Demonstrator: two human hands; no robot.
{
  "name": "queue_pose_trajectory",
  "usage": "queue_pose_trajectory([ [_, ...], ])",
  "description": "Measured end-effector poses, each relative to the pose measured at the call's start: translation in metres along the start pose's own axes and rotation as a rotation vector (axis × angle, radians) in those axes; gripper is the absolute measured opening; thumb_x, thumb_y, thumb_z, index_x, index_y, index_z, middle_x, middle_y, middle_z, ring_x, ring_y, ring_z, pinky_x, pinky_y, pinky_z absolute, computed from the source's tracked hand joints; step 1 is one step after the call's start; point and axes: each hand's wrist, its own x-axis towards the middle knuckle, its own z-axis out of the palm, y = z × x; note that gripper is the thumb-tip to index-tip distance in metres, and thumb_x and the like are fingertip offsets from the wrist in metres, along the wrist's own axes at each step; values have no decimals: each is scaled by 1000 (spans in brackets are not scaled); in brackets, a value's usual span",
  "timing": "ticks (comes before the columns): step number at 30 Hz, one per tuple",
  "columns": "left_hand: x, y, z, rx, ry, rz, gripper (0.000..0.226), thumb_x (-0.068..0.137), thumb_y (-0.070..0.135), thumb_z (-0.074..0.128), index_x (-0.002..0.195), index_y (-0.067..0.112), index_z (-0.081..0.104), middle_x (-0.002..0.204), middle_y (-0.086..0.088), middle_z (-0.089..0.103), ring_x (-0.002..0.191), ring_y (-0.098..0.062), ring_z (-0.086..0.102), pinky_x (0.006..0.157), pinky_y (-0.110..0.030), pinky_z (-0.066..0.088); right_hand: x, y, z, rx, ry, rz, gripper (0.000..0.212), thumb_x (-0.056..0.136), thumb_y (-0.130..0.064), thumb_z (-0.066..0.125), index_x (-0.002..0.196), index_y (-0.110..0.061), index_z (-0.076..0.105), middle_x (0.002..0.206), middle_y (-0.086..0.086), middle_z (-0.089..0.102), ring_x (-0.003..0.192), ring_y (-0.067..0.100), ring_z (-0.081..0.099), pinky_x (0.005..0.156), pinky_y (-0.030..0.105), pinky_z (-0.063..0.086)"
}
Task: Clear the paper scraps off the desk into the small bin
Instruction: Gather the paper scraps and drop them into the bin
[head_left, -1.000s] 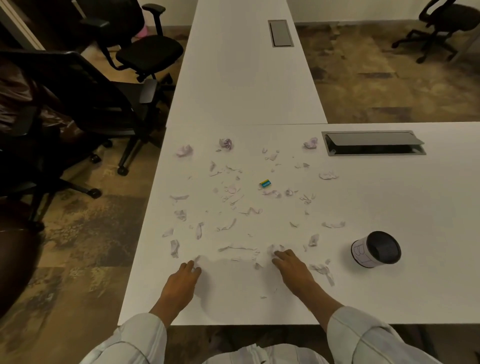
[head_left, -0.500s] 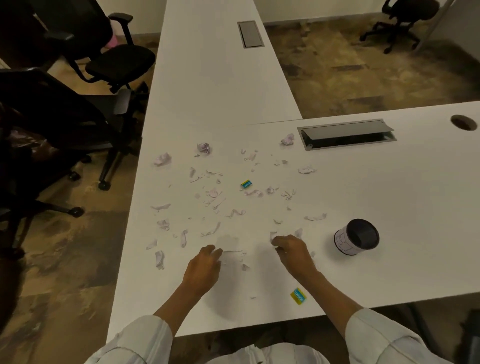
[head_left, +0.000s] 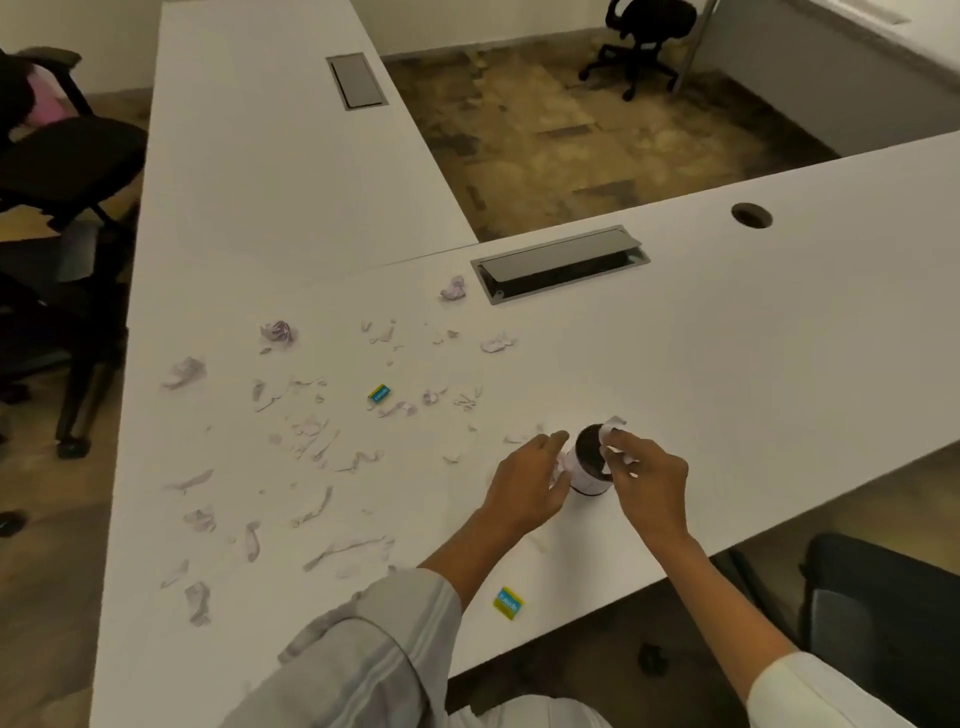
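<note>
Several torn and crumpled paper scraps (head_left: 311, 441) lie scattered over the left part of the white desk (head_left: 727, 364). The small bin (head_left: 589, 470), a white cup with a dark inside, stands between my hands near the desk's front. My right hand (head_left: 647, 480) holds white scraps (head_left: 610, 431) right over the bin's mouth. My left hand (head_left: 527, 483) sits against the bin's left side with bits of paper showing at its fingers; its grip is partly hidden.
A yellow-and-blue eraser (head_left: 509, 603) lies near the front edge, another (head_left: 379, 393) among the scraps. A cable tray (head_left: 561, 265) and a grommet hole (head_left: 751, 214) are set into the desk. Office chairs stand at the left (head_left: 67, 156) and lower right (head_left: 883, 623).
Both hands left the scrap pile and moved right to the bin, carrying paper. The view swung right and down.
</note>
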Motion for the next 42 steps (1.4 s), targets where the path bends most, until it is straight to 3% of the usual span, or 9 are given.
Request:
queue_pose_trajectory([
  [5,46,38,34,-59,-76,-49,61,86,28,62,138,16,31,126,-11,59,109,-30,59,89,-39,49,16,20,-31,0,65,39,22,80,-6,74,100,-17,73,83,-3,68,69,11,63,66,18,52],
  [12,69,31,54,5,-190,-65,82,76,40,69,140,18,23,126,-7,57,110,-27,58,85,-40,52,29,34,-34,68,-20,65,21,80,-7,75,100,-15,74,85,-4,71,74,7,66,68,12,51],
  [20,40,-2,16,111,-73,-43,97,70,51,74,144,14,24,145,-6,38,129,-22,41,97,-40,46,41,41,-5,-47,-264,90,17,80,-8,75,97,-13,76,92,1,74,74,3,62,68,-1,43],
  [26,-1,-42,-13,172,-19,-179,103,65,58,74,144,16,25,142,-2,41,125,-18,45,92,-41,49,51,40,4,-194,-428,87,25,76,-15,72,97,-28,72,87,-12,70,78,10,64,69,26,55],
  [31,-38,-65,-29,190,10,-282,104,62,64,73,143,17,25,141,0,42,123,-16,48,89,-40,51,51,32,-10,-256,-416,59,30,73,-20,71,101,-30,67,85,-12,66,77,14,62,65,32,55],
  [35,-64,-76,-31,220,-21,-319,104,60,71,67,141,18,29,139,0,40,123,-17,45,86,-39,52,38,18,-8,-198,-320,-24,27,77,-18,70,103,-26,66,92,-11,67,79,10,62,67,31,54],
  [38,-81,-83,-29,269,-97,-353,106,56,75,65,138,18,31,141,-2,35,125,-20,39,90,-37,49,3,5,13,-99,-419,-119,27,78,-28,72,104,-27,65,95,-12,65,83,6,61,67,32,56],
  [40,-93,-88,-26,320,-149,-377,114,51,79,64,141,18,29,145,-5,31,131,-24,31,99,-40,42,-26,2,30,-97,-541,-160,42,75,-41,72,114,-27,62,110,-8,63,96,5,58,75,34,56],
  [42,-109,-93,-24,374,-211,-409,123,48,82,61,146,19,21,154,-9,19,140,-29,16,111,-46,28,-54,5,46,-213,-717,-183,75,69,-60,68,134,-29,47,142,-4,44,127,14,41,96,37,48],
])
